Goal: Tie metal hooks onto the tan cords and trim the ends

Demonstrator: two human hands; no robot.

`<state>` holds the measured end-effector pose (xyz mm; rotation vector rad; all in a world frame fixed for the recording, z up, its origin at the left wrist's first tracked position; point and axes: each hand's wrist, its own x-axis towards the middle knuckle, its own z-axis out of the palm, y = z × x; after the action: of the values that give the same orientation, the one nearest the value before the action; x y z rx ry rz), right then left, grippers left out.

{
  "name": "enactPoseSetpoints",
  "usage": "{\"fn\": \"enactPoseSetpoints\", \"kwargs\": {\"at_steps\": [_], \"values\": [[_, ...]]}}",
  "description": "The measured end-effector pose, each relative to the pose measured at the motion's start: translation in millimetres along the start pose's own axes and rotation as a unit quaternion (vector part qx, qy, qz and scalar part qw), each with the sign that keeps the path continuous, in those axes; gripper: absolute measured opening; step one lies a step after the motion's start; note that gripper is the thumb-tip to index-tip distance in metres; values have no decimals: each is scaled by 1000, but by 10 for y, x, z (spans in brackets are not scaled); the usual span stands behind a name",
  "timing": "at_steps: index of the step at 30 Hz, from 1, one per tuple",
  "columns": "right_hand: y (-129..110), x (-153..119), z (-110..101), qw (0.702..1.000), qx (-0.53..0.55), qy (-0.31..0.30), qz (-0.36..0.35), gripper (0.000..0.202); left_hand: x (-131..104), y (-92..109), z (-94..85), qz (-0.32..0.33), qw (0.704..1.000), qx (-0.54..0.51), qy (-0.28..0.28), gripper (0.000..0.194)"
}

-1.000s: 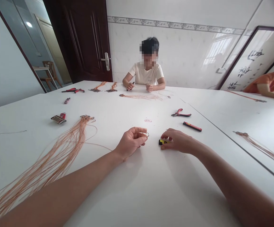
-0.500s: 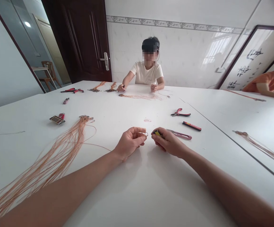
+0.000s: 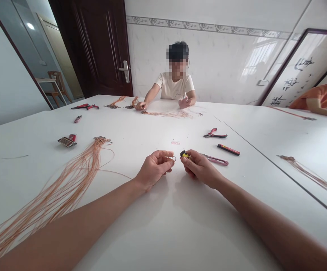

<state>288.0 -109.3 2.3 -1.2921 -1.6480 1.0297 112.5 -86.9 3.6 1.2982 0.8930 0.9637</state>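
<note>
My left hand pinches a small metal hook with a thin orange cord running from it, just above the white table. My right hand grips a small yellow and black lighter, its top a few centimetres right of the hook. Pink-handled scissors lie on the table just behind my right hand.
A bundle of orange cords fans out at the left. Pliers and a red-black stick lie to the right, a small red-silver tool at the left. A person sits across the table with more cords.
My right hand picked the lighter up off the table and brought it left, close to the hook. The scissors became visible behind it. My left hand stayed put.
</note>
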Motion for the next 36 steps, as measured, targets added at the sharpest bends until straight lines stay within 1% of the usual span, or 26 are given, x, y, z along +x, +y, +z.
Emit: {"fn": "enactPoseSetpoints", "kwargs": {"at_steps": [2,4,7,9,11,16,22,29,36], "values": [[-4,1,13,1000,8,-3,0,32,-2,1,3,1,1000,-2,1,27],[-9,0,25,1000,-28,6,-2,33,-3,2,4,1,1000,0,0,27],[-23,-7,43,996,-84,18,0,44,-3,-2,6,6,1000,7,-3,28],[-41,-14,59,995,-97,12,12,52,-2,-9,7,13,1000,11,-6,29],[-63,-18,77,993,-111,13,23,55,-1,-17,6,20,1000,14,-12,29],[-90,-15,105,991,-132,22,30,51,-4,-24,-1,27,999,19,-23,29],[-79,-6,101,992,-113,32,45,43,-4,-13,9,28,999,26,-20,29],[-45,11,100,991,-120,35,42,41,-10,-14,13,31,999,31,-16,31],[-37,4,105,992,-115,37,43,39,-7,-19,6,27,999,38,-25,29]]}}
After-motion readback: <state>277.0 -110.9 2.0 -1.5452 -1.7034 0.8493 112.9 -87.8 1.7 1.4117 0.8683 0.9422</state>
